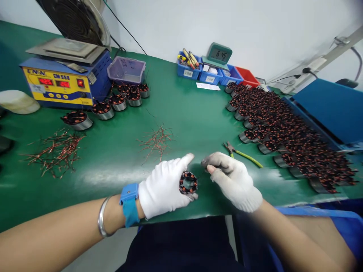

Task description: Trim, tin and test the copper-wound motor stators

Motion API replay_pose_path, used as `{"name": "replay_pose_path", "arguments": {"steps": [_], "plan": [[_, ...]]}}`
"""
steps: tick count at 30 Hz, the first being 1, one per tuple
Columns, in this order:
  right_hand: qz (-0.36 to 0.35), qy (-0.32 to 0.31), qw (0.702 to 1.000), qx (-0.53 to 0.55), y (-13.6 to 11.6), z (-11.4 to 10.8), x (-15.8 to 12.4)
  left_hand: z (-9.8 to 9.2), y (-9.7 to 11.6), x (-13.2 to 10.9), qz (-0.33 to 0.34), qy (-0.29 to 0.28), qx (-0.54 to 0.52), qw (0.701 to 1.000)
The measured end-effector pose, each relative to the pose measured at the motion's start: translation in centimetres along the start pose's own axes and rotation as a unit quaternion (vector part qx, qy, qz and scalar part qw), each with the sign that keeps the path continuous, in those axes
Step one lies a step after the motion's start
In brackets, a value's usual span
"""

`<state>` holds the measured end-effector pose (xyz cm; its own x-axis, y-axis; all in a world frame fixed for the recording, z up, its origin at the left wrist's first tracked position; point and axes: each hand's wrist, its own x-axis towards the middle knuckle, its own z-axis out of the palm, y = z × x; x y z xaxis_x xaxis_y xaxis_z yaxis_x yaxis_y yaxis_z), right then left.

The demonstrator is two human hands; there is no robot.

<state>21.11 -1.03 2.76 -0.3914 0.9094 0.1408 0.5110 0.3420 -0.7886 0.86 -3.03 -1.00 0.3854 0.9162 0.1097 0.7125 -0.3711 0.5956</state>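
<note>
My left hand (pixel 164 187), in a white glove, is closed round a small round stator (pixel 188 183) wound with copper wire, held just above the green mat's near edge. Its forefinger points out toward my right hand (pixel 231 177). That hand, also gloved, is pinched with thumb and fingertips together just right of the stator; what it pinches is too small to make out. A blue strap and a metal bangle sit on my left wrist.
Green-handled cutters (pixel 241 152) lie behind my right hand. Several stators crowd the right side (pixel 286 128), more stand at the back left (pixel 119 102). Cut copper wire lies in piles (pixel 157 140) (pixel 56 151). A yellow-blue machine (pixel 62 81), bins (pixel 210 71) and a clock (pixel 219 55) stand behind.
</note>
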Motion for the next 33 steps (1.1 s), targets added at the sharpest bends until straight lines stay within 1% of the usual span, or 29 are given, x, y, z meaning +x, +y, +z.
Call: {"name": "replay_pose_path", "arguments": {"steps": [2,5,7,10,15,18,21,24,26,28,30,31,33], "plan": [[0.000,0.008,1.000,0.026,0.1,-0.1,0.0,-0.1,0.0,0.0,0.003,-0.001,-0.001,1.000],[0.011,0.040,0.996,0.073,0.0,0.1,0.2,-0.1,0.0,0.0,0.008,0.000,-0.003,1.000],[0.015,0.048,0.995,0.085,-0.3,0.2,0.4,-0.2,0.0,0.0,0.011,0.003,0.000,1.000],[0.028,0.030,0.995,0.094,-0.6,0.1,0.7,-0.1,-0.1,0.0,0.010,0.004,0.005,1.000],[0.105,0.006,0.990,0.095,0.2,-0.9,0.7,-0.2,-0.1,-0.1,0.016,0.003,0.011,1.000],[0.137,0.019,0.987,0.082,1.1,-0.9,1.1,-0.3,-0.1,-0.2,0.028,-0.001,0.018,0.999],[0.145,0.033,0.985,0.089,1.9,-0.1,1.9,-0.4,-0.1,-0.3,0.039,-0.004,0.032,0.999],[0.145,0.036,0.981,0.124,2.2,0.8,2.3,-0.5,-0.1,-0.4,0.058,-0.006,0.057,0.997],[0.152,0.035,0.977,0.149,2.1,0.9,2.3,-0.5,-0.1,-0.4,0.068,-0.009,0.069,0.995],[0.157,0.032,0.971,0.179,1.8,0.7,2.0,-0.6,-0.1,-0.4,0.069,-0.012,0.073,0.995],[0.142,0.009,0.967,0.212,1.4,0.0,1.5,-0.6,0.0,-0.4,0.064,-0.016,0.068,0.996],[0.124,-0.016,0.966,0.227,1.2,-0.5,1.1,-0.6,0.0,-0.3,0.059,-0.018,0.066,0.996],[0.076,-0.087,0.962,0.247,1.0,-1.4,0.4,-0.6,0.1,-0.3,0.050,-0.022,0.063,0.996]]}}
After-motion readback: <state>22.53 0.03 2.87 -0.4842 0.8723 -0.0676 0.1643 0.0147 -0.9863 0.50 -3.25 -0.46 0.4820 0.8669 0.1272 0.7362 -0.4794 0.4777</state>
